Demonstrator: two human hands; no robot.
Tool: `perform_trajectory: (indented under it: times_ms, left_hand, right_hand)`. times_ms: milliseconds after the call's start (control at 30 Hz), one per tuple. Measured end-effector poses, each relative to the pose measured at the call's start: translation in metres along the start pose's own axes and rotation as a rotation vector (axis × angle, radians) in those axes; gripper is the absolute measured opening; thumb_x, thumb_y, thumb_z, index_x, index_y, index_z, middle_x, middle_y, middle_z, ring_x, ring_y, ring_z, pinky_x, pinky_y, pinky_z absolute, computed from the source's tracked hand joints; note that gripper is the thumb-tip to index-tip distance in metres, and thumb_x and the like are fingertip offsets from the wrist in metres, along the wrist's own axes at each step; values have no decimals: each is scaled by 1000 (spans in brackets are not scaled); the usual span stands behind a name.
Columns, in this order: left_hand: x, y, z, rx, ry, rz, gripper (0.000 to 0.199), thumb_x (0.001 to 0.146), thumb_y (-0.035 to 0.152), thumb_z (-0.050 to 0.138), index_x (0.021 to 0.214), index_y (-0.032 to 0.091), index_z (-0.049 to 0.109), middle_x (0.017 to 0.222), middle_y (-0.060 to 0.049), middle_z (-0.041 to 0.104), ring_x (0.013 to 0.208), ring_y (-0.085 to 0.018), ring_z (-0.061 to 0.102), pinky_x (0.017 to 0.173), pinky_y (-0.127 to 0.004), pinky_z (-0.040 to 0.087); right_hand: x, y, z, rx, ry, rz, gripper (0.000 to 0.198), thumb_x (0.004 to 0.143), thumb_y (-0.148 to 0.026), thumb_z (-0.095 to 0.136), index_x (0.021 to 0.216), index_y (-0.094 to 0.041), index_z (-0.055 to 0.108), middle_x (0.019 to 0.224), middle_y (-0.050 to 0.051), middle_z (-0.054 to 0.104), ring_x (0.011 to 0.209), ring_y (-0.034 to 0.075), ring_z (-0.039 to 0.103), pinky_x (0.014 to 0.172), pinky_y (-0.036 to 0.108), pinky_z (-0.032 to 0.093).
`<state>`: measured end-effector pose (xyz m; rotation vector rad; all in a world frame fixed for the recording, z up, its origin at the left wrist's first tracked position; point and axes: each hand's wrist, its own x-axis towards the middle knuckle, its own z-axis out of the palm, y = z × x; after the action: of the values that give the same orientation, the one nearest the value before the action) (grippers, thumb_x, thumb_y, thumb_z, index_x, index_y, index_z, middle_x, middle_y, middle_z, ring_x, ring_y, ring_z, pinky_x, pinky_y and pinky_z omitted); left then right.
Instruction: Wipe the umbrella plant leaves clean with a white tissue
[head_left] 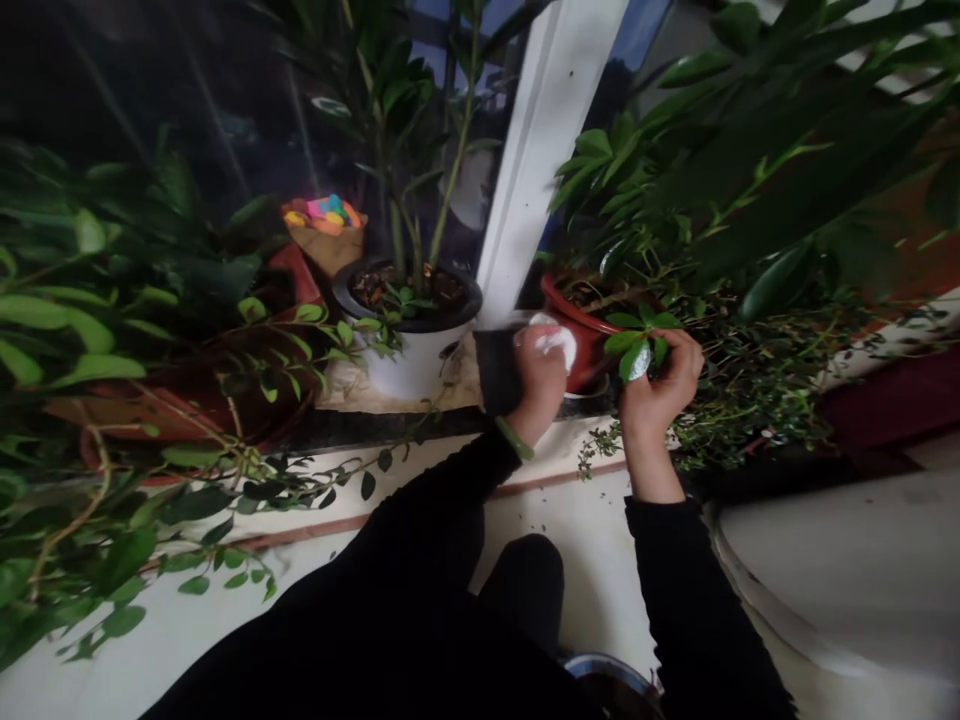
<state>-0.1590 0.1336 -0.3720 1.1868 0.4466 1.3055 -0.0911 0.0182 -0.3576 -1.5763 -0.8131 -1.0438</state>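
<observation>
My left hand (541, 378) is closed around a crumpled white cloth or tissue (559, 345), close beside a red plant pot (586, 350) on the window ledge. The fingers of my right hand (664, 385) pinch a small cluster of glossy green leaves (637, 343) in front of that pot. One leaf near the fingertips shines with a pale reflection. The pot's leafy plant (622, 180) spreads up and to the right. Part of the red pot is hidden behind the leaves and my left hand.
A white pot with a dark rim (409, 350) stands left on the ledge. Behind it sits a brown container of colourful pieces (326, 240). Trailing vines hang from a reddish planter (187, 400) at far left. A white window frame (525, 150) rises behind; a basin (611, 680) is below.
</observation>
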Motion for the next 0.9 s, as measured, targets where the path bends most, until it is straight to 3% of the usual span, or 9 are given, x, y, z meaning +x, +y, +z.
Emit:
perform_trajectory:
  times_ms: [167,267,367,433,500,600,700,800,900]
  left_hand:
    - [-19,6,13,-48,-9,413,37,74,-7,59,94,22,68,114,-7,63,113,-22,63,110,-40,53]
    - [-7,-8,5,-14,5,322,34,73,-9,59,86,22,66,108,-7,64,109,-22,65,111,-41,53]
    - [23,-19,-2,-19,40,-28,24,81,-4,67,86,20,67,107,-8,69,110,-23,68,114,-45,54]
    - [39,-20,1,-97,23,-211,17,91,4,66,100,18,70,114,-11,74,113,-25,71,114,-49,55]
    - [39,-17,6,-124,-12,-165,24,97,7,61,115,18,72,127,-13,75,125,-27,71,120,-52,53]
    - [4,-10,9,-51,-44,170,40,100,13,59,137,22,68,156,-13,64,154,-27,55,137,-49,38]
    - [-45,-8,6,-33,-174,349,55,110,32,49,165,32,45,178,-7,42,170,-24,34,143,-48,28]
    - [-57,-8,5,-68,-227,332,61,112,46,47,171,34,36,184,-5,32,173,-24,26,144,-49,23]
    - [-19,-10,14,-146,-155,182,49,112,41,50,159,29,55,173,-7,50,170,-25,34,143,-48,24]
  right_hand:
    - [0,3,-3,29,1,-26,22,91,-32,64,109,-22,71,114,12,74,115,33,68,106,56,51]
    - [-1,5,-2,40,5,-36,19,92,-32,66,108,-24,70,113,10,73,115,33,67,107,57,49]
    - [-2,5,0,46,13,-52,16,94,-35,66,107,-27,70,112,9,72,115,34,67,108,58,49]
    - [-2,4,1,49,15,-52,15,96,-36,65,108,-27,70,113,9,72,116,34,67,108,59,49]
    - [-3,3,2,55,29,-56,16,96,-36,65,108,-26,70,112,10,73,115,35,68,107,59,49]
    - [-4,3,2,59,49,-73,19,96,-36,66,108,-24,72,112,12,75,115,36,69,106,59,49]
    - [-5,4,1,51,37,-77,21,97,-39,66,110,-24,72,114,12,75,116,36,68,107,60,50]
    - [-4,4,1,39,30,-80,22,99,-41,65,111,-25,72,115,13,75,117,37,68,108,60,50]
    - [-4,2,1,29,15,-96,23,101,-42,64,113,-24,72,116,14,75,119,38,68,109,61,49]
